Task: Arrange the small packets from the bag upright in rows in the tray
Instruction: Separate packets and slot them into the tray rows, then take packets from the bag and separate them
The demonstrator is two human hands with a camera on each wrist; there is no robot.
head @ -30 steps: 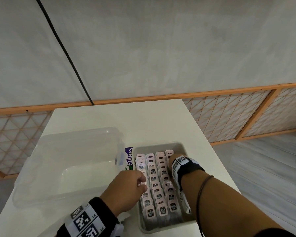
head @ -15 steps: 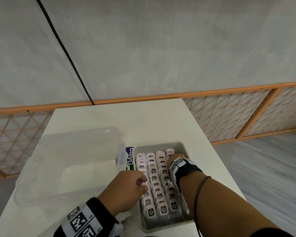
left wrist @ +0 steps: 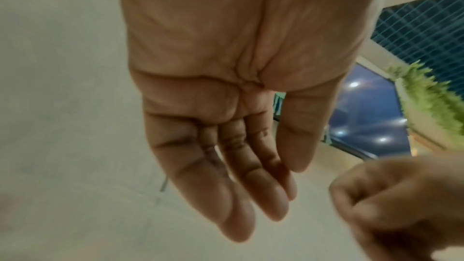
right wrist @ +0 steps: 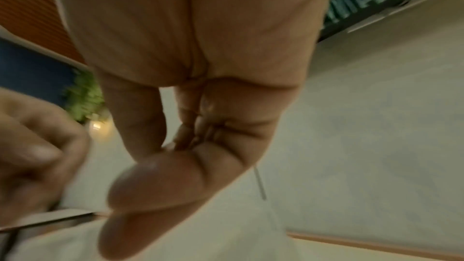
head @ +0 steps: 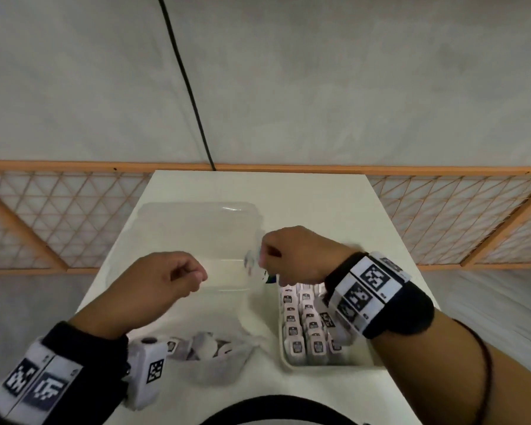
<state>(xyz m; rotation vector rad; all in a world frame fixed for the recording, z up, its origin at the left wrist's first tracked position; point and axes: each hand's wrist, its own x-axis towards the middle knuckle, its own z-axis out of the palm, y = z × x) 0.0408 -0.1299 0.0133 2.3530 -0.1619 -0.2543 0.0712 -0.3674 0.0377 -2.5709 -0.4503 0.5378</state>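
A grey tray [head: 319, 365] at the table's front right holds rows of small white packets [head: 298, 320] standing upright. A clear plastic bag [head: 210, 355] with several more packets lies near the front edge, left of the tray. Both hands hover above the table. My left hand [head: 172, 277] hangs over the clear container with nothing in it; the left wrist view shows its fingers [left wrist: 253, 192] nearly straight. My right hand [head: 276, 256] is above the tray's far left corner, fingers curled, thumb against the fingers [right wrist: 155, 156]. I see no packet in it.
A large clear plastic container [head: 196, 234] stands open on the left half of the white table [head: 288, 194]. A purple-and-green label [head: 269, 279] peeks out between container and tray. An orange lattice rail [head: 442, 216] and a grey wall lie beyond.
Both hands have lifted out of the tray and moved up and to the left. The view has tipped down, so the bag at the front edge now shows.
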